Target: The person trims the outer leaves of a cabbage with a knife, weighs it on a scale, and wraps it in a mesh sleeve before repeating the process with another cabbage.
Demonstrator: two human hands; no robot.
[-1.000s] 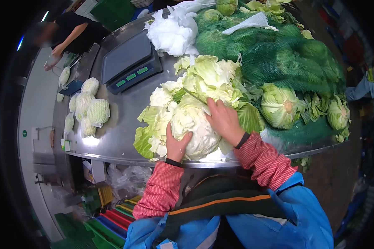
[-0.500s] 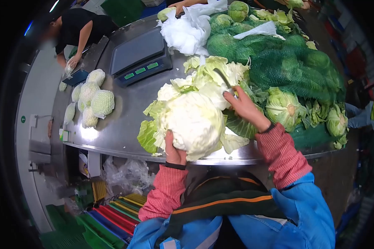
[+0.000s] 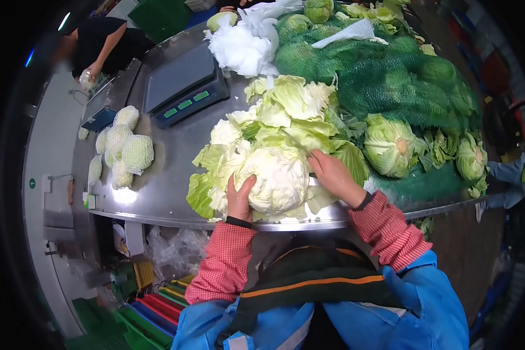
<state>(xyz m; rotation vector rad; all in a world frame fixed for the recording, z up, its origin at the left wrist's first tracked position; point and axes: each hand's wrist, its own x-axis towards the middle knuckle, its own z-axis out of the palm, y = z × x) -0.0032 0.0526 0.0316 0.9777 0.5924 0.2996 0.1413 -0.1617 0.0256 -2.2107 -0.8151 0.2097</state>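
Note:
A pale, trimmed cabbage (image 3: 279,179) rests near the table's front edge, among cut leaves. My left hand (image 3: 240,197) grips its left side, thumb and fingers spread against the leaves. At the cabbage's upper right is my right hand (image 3: 332,178), its fingers closed near the leaves; what they hold cannot be made out, and no knife blade shows clearly. Loose green leaves (image 3: 294,105) are heaped behind the cabbage.
Cabbages in green netting (image 3: 385,87) lie at the right, near an unwrapped cabbage (image 3: 391,144). A scale (image 3: 184,81) and several net-wrapped cabbages (image 3: 137,153) stand left. White wrapping (image 3: 245,46) is at the back. Another person (image 3: 102,44) works far left.
The cabbage is lower and looks smaller, with leaves now lying behind it. My right hand has moved down beside it, and the curved knife seen in it before no longer shows clearly.

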